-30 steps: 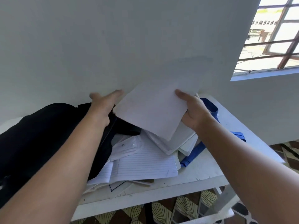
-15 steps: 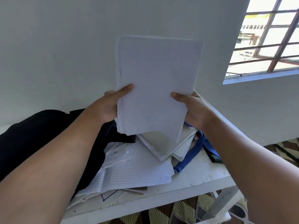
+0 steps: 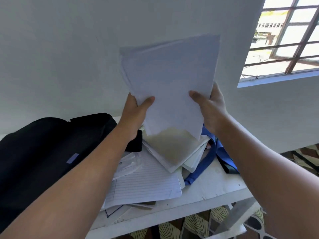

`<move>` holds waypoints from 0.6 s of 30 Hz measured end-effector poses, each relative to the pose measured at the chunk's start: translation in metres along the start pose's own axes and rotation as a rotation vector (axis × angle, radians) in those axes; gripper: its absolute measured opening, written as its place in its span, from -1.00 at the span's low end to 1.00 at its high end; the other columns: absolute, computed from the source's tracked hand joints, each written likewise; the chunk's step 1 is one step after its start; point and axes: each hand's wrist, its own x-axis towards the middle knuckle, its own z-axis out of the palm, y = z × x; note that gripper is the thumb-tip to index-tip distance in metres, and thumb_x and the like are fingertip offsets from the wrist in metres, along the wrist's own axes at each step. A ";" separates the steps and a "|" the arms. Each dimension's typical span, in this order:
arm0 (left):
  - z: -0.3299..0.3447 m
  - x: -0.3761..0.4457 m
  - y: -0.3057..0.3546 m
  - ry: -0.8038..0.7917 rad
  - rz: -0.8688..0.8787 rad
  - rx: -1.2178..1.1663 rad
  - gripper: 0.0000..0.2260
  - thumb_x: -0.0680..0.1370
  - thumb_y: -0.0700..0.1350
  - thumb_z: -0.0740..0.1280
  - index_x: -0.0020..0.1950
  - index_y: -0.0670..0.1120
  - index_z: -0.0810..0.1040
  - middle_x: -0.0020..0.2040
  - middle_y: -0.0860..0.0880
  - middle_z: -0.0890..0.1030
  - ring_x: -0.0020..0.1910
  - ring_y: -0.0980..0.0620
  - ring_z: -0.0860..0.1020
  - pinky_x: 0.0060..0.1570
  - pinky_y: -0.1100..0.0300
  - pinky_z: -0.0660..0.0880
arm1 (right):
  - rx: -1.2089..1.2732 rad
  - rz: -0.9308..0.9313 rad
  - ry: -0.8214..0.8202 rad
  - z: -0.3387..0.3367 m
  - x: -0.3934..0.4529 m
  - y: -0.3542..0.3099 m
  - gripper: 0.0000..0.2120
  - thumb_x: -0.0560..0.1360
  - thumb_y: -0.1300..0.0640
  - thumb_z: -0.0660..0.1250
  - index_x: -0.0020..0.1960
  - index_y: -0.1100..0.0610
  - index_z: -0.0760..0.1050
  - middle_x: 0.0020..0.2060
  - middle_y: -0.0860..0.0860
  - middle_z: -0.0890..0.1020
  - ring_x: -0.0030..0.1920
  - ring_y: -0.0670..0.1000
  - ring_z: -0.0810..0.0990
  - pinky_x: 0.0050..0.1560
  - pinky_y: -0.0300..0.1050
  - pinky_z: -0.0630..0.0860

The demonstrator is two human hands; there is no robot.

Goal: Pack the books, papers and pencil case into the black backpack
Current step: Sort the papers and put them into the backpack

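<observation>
Grip: your left hand (image 3: 133, 114) and right hand (image 3: 209, 107) each pinch a lower side edge of the sheaf of papers (image 3: 170, 83), thumbs on the near face, fingers curled out of sight behind it.
Worktop (image 3: 212, 188): white, set against the pale wall, carrying everything below your hands.
Black backpack (image 3: 48, 149): lies on the worktop's left part, under your left forearm, with a small pale label on its side.
Sheaf of papers: held upright and slightly tilted, raised clear above the pile.
Pile on the worktop: books (image 3: 174, 152) stacked askew directly under the sheaf, a lined sheet (image 3: 143, 185) and loose pages spread in front of them, touching the backpack's edge.
Blue item (image 3: 217, 157): just right of the books, with straps trailing; possibly a bag, you can't tell from this angle.
</observation>
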 end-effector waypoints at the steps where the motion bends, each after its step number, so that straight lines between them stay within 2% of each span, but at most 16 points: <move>1: 0.001 -0.003 -0.012 0.002 -0.070 -0.009 -0.48 0.57 0.03 0.48 0.46 -0.04 0.40 0.31 0.06 0.60 0.26 0.13 0.60 0.33 0.07 0.51 | -0.091 0.049 -0.015 -0.002 -0.006 0.010 -0.73 0.55 0.18 0.50 0.20 -0.03 0.57 -0.02 -0.05 0.75 0.02 0.03 0.74 0.06 0.06 0.68; 4: -0.003 0.003 -0.040 -0.024 -0.181 0.013 -0.11 0.38 0.40 0.48 0.59 0.08 0.24 0.51 0.06 0.43 0.45 0.09 0.44 0.48 -0.05 0.36 | -0.272 0.216 -0.024 -0.005 -0.019 0.031 -0.80 0.57 0.02 0.48 0.17 0.02 0.62 -0.01 -0.01 0.74 0.06 0.09 0.71 0.14 0.04 0.62; 6: -0.003 0.014 -0.040 -0.035 -0.211 0.065 -0.05 0.34 0.46 0.44 0.60 0.06 0.23 0.54 0.02 0.40 0.47 0.04 0.42 0.49 -0.06 0.34 | -0.292 0.215 0.001 -0.005 -0.017 0.031 -0.90 0.59 0.02 0.45 0.08 0.00 0.64 -0.06 -0.02 0.74 0.01 0.07 0.71 0.09 0.00 0.63; 8: 0.002 0.018 -0.028 -0.011 -0.176 0.060 -0.26 0.45 0.36 0.37 0.44 -0.12 0.37 0.33 -0.09 0.55 0.27 -0.02 0.56 0.30 0.05 0.47 | -0.283 0.205 0.071 -0.008 -0.012 0.029 -0.95 0.59 0.03 0.44 -0.01 -0.01 0.63 -0.14 -0.06 0.73 -0.09 0.01 0.70 -0.07 -0.10 0.62; 9: 0.005 0.019 -0.023 0.056 -0.127 0.003 -0.41 0.52 0.27 0.33 0.31 -0.16 0.41 0.18 -0.08 0.58 0.12 0.00 0.57 0.11 0.17 0.46 | -0.260 0.216 0.123 -0.010 -0.009 0.029 -0.95 0.59 0.04 0.45 -0.01 0.00 0.61 -0.17 -0.08 0.70 -0.14 -0.02 0.68 -0.12 -0.14 0.60; 11: 0.008 0.018 -0.023 0.282 -0.036 -0.068 -0.78 0.64 0.04 0.22 0.18 -0.07 0.39 0.03 -0.02 0.54 -0.05 0.09 0.51 -0.07 0.25 0.39 | -0.167 0.275 0.227 -0.018 -0.004 0.032 -0.89 0.56 0.04 0.49 0.04 0.02 0.60 -0.15 -0.07 0.69 -0.11 0.03 0.67 -0.03 -0.04 0.62; 12: 0.007 0.017 -0.027 0.376 -0.012 -0.011 -0.87 0.65 -0.07 0.18 0.18 -0.06 0.38 -0.01 0.00 0.54 -0.11 0.11 0.50 -0.11 0.24 0.40 | -0.099 0.331 0.262 -0.021 -0.002 0.035 -0.85 0.52 0.02 0.51 0.03 0.02 0.60 -0.09 -0.03 0.71 -0.05 0.11 0.69 0.04 0.09 0.64; 14: 0.004 0.017 -0.040 0.407 -0.025 0.241 -0.81 0.62 -0.20 0.16 0.22 -0.09 0.41 -0.01 -0.01 0.56 -0.15 0.08 0.52 -0.13 0.14 0.43 | -0.002 0.442 0.316 -0.029 0.001 0.044 -0.80 0.47 0.00 0.55 -0.01 -0.01 0.57 0.06 0.05 0.68 0.05 0.20 0.66 -0.01 0.26 0.62; 16: 0.000 0.022 -0.058 0.256 -0.074 0.556 -0.76 0.61 -0.23 0.15 0.25 -0.12 0.47 0.10 -0.09 0.59 -0.01 -0.04 0.57 -0.05 0.10 0.48 | 0.073 0.541 0.335 -0.037 0.002 0.053 -0.72 0.43 0.00 0.58 0.03 -0.04 0.53 0.14 0.06 0.65 0.10 0.21 0.62 -0.03 0.27 0.53; 18: 0.000 0.029 -0.072 0.018 -0.172 0.932 -0.72 0.63 -0.17 0.18 0.32 -0.11 0.47 0.24 -0.14 0.56 0.21 -0.14 0.51 0.12 0.06 0.48 | 0.142 0.606 0.339 -0.045 0.004 0.063 -0.55 0.39 0.03 0.59 0.21 -0.02 0.53 0.21 0.07 0.65 0.16 0.24 0.63 -0.02 0.26 0.50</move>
